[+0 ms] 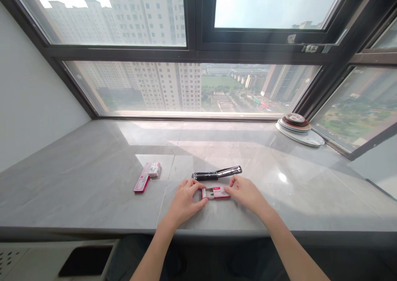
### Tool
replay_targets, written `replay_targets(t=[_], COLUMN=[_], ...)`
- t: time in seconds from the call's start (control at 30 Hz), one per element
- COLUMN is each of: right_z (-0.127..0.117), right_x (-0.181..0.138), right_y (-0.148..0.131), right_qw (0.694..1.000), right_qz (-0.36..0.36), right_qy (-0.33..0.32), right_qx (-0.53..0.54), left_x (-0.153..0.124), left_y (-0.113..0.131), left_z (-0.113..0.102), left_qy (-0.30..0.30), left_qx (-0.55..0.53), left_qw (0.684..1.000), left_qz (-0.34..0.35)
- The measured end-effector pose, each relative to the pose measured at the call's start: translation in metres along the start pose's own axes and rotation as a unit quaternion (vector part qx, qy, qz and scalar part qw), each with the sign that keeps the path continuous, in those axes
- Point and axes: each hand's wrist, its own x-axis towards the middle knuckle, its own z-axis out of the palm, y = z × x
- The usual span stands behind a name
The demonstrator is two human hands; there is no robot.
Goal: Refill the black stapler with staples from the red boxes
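Note:
A small red-and-white staple box [221,192] lies on the grey stone sill in front of me, its inner tray pulled partly out to the left with a few dark staples in it. The thumb and forefinger of my left hand [187,199] grip the tray's left end. At the right end, the bent fingers of my right hand [246,192] hold the red sleeve. Just behind the box is a black stapler [206,176], swung open, its upper arm angled to the right and its metal channel showing.
To the left lie a flat red-and-white box [142,183] and a whiter small box [154,170], touching. A stack of plates [299,136] stands at the back right by the window. The sill's front edge [223,231] runs below my wrists; a dark-framed window [192,55] rises behind.

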Motion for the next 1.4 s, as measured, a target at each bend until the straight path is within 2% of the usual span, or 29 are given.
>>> replay_targets(t=[0.07,0.13,0.27,0.37,0.47,0.53,0.67,0.73,0.83,1.1,1.2,1.33,1.4], right_z=[-0.001,0.002,0.012,0.015,0.014,0.011,0.008,0.007,0.007,0.019,0.018,0.020,0.024], right_x=[-0.001,0.001,0.012,0.019,0.018,0.013,-0.004,-0.012,-0.019,-0.016,-0.014,-0.006,-0.002], right_y=[-0.020,-0.041,-0.070,-0.076,-0.067,-0.054,-0.017,-0.002,0.006,-0.015,-0.022,-0.037,-0.045], right_qw=[0.996,0.986,0.957,0.945,0.952,0.966,0.987,0.991,0.992,0.990,0.991,0.989,0.988], right_qz=[-0.076,-0.142,-0.199,-0.223,-0.245,-0.235,-0.157,-0.125,-0.115,-0.137,-0.132,-0.145,-0.156], right_qy=[0.010,-0.025,-0.070,-0.084,-0.079,-0.062,-0.028,-0.007,-0.007,-0.035,-0.026,-0.009,-0.017], right_qx=[-0.045,-0.085,-0.200,-0.223,-0.168,-0.091,0.026,0.046,0.044,0.022,0.012,0.012,-0.008], left_x=[0.001,0.001,0.000,-0.001,-0.001,0.000,-0.001,0.000,0.002,-0.001,0.000,0.021,0.033], left_y=[-0.001,-0.002,-0.003,-0.001,0.000,0.000,0.001,0.001,0.003,0.008,-0.003,-0.026,-0.035], left_z=[0.001,0.001,-0.001,-0.002,-0.002,-0.001,-0.003,-0.004,-0.003,0.014,0.007,-0.003,-0.002], left_qy=[-0.003,-0.004,-0.005,-0.003,0.000,0.005,0.013,0.006,-0.001,0.024,0.042,0.139,0.128], left_qx=[0.004,0.005,0.000,-0.003,-0.002,-0.002,-0.003,-0.006,-0.013,-0.027,-0.061,0.012,0.035], left_qw=[1.000,1.000,1.000,1.000,1.000,1.000,1.000,1.000,1.000,0.998,0.995,0.986,0.988], left_qz=[0.001,0.003,0.005,0.005,0.003,0.002,0.000,-0.003,-0.018,-0.041,-0.064,-0.090,-0.081])
